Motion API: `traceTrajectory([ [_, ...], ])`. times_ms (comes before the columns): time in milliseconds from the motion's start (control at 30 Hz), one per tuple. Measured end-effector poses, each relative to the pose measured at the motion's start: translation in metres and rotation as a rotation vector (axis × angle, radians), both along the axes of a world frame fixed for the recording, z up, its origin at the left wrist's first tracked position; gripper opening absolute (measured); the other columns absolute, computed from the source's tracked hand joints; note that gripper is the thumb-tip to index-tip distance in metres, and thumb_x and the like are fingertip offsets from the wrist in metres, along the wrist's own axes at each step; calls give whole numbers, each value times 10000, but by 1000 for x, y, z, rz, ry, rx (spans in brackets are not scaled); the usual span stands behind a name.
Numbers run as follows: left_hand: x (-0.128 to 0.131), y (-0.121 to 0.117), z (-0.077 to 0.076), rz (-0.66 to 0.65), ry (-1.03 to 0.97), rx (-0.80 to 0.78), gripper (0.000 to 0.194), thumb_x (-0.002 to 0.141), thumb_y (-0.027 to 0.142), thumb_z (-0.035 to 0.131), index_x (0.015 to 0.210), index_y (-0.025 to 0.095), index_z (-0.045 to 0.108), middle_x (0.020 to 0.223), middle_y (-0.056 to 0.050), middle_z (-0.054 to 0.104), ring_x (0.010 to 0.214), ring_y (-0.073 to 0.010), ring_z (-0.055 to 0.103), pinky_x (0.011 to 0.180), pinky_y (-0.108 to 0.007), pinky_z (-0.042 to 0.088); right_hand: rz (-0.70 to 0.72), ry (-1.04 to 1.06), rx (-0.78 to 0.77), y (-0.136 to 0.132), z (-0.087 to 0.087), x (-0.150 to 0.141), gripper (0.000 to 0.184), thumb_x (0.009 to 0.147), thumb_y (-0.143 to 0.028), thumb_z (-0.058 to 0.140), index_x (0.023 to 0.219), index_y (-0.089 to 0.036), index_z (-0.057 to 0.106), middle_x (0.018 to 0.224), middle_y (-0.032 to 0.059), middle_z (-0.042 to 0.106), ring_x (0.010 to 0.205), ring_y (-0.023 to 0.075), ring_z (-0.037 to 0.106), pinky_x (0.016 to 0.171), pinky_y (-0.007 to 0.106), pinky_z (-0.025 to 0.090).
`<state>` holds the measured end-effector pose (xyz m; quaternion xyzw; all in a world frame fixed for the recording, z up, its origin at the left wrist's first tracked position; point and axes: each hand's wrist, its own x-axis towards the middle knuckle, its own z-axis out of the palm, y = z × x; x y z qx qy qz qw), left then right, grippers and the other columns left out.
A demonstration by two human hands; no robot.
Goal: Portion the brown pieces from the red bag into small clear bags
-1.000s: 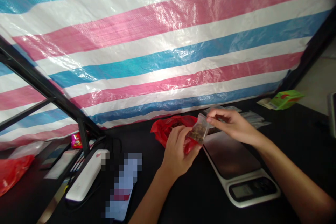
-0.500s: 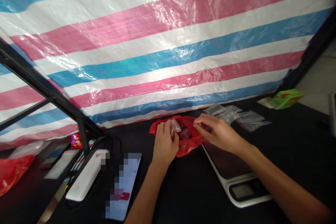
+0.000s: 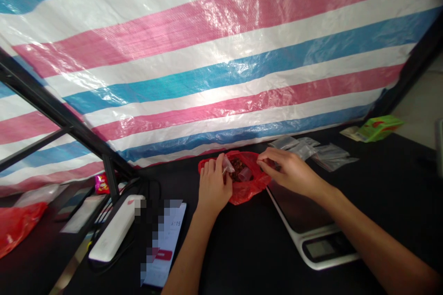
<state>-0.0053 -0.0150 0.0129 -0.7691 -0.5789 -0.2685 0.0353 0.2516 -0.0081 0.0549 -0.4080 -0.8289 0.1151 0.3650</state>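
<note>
A red plastic bag (image 3: 247,189) lies open on the black table, with brown bits (image 3: 237,165) and a small clear cup (image 3: 246,174) inside it. My left hand (image 3: 212,186) rests at the bag's left edge. Its fingers are closed on a small clear plastic bag (image 3: 228,164) held over the opening. My right hand (image 3: 292,171) reaches in from the right, and its fingertips pinch the red bag's right rim. A white kitchen scale (image 3: 313,230) with a dark platform lies under my right forearm, right of the red bag.
Several empty clear bags (image 3: 313,151) lie behind my right hand, and a green packet (image 3: 379,128) sits far right. A phone (image 3: 166,244) and a white power bank (image 3: 116,228) lie to the left. Another red bag (image 3: 17,223) is far left. A striped tarp (image 3: 221,55) forms the back wall.
Both hands moved from above the scale to the red bag's mouth. The clear bag of brown bits held between them is gone; my left hand now holds an emptier clear bag.
</note>
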Motion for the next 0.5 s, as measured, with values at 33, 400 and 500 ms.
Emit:
traceTrajectory([
  [33,-1,1,-1,-21,-33,14,556,942,165,568,1488,170,465,1240,-147,654,1156,-328,612,1006,-473,482,2,-1,-2,0,0,0,123,1033,-262,567,1000,-247,685,945,41,720,849,213,681,780,319,496],
  [400,-5,4,-4,-69,5,-46,657,846,35,551,1485,184,510,1183,-132,716,1104,-318,648,1008,-490,483,-23,6,-26,2,1,3,121,1026,-270,581,992,-245,694,863,21,699,765,192,658,714,306,481],
  [500,-5,5,-6,-65,18,-63,616,869,66,572,1471,188,527,1155,-122,725,1078,-317,649,993,-480,489,-28,-2,-29,3,-1,4,123,1026,-278,581,995,-245,695,859,22,701,766,194,659,712,307,477],
])
